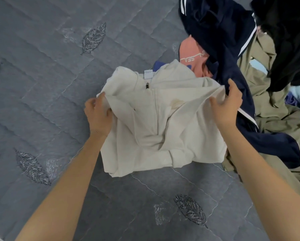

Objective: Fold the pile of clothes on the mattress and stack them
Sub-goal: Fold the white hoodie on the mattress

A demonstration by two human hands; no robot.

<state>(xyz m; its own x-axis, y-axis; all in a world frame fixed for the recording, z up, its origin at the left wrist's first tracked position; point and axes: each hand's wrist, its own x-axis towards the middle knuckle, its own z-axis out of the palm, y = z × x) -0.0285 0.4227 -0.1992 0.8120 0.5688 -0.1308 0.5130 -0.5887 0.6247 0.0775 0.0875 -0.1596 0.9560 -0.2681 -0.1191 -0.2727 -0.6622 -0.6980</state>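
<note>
My left hand and right hand both grip the cream zip sweatshirt, just beside the clothes pile.

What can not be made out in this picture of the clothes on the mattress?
- Head view: the print on the label of the cream jacket is too small to read.
- Head view: the peach garment's lettering is partly covered by the navy garment.
- Head view: the black garment is cut off by the top right edge.
</note>
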